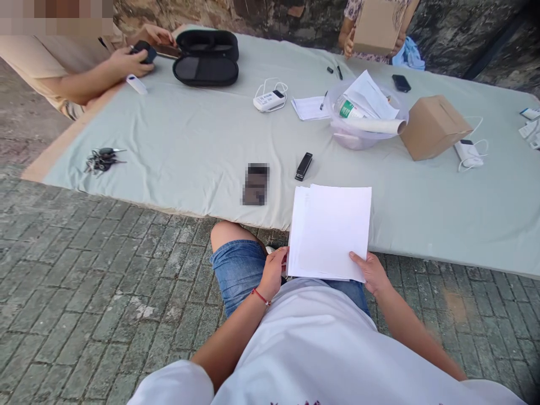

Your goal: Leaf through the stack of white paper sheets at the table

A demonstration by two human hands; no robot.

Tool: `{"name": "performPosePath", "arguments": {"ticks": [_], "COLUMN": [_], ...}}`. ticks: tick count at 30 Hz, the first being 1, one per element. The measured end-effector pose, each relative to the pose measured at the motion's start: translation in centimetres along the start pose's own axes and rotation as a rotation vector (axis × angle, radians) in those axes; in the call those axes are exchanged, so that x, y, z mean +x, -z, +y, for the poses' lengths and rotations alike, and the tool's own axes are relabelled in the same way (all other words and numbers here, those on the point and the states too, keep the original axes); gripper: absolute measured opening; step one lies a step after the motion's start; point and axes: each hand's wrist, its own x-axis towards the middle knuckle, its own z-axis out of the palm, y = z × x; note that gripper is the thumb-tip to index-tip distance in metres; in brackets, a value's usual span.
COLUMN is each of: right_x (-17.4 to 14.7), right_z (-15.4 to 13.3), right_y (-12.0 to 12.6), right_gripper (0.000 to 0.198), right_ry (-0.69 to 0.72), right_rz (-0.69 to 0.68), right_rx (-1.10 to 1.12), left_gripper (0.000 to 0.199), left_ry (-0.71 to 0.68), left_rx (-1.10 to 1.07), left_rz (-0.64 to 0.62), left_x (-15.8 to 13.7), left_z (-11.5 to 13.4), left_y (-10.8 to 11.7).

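Note:
A stack of white paper sheets (333, 230) lies over my lap and the table's near edge, its sheets slightly fanned out on the left side. At the stack's lower right edge, my right hand (371, 272) grips it with the thumb on top and the fingers underneath. My left hand (274, 273) is closed at the left edge, the fingertips partly hidden beside the sheets. Just beyond the paper, a black stapler (304, 166) rests on the table. Left of it is a dark phone-like object (255, 184), blurred out.
The cloth-covered table (189, 146) holds keys (104, 160), a black case (206, 59), a white power bank (269, 100), a filled plastic basin (358, 140) and a cardboard box (434, 126). One person sits at the left; another across holds a box (378, 27).

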Motion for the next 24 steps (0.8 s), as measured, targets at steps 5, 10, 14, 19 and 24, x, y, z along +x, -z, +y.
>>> {"name": "performPosePath", "arguments": {"ticks": [5,10,14,19,24], "right_x": [0.1,0.4,0.6,1.0,0.9], "right_z": [1.1,1.9,2.1,1.3,-0.6], "right_y": [-0.5,0.1,1.0,3.6,7.0], "right_gripper": [0.044,0.047,0.044,0.04,0.043], "right_ry": [0.039,0.066,0.093,0.135,0.187], "right_rz": [-0.033,-0.013,0.036,0.235,0.416], "right_rx": [-0.047,-0.104,-0.121,-0.015,0.236], "left_gripper": [0.038,0.044,0.045,0.038,0.045], "left_ry": [-0.088,-0.103,-0.091,-0.181,-0.305], "left_rx": [0.123,0.097,0.025,0.078,0.098], "left_rz": [0.011,0.094,0.066,0.082,0.194], "left_x": [0.1,0.9,1.1,1.1,1.2], "left_z": [-0.1,-0.2,-0.2,-0.3,-0.1], "left_y": [-0.1,-0.3,-0.4,0.1,1.0]}}
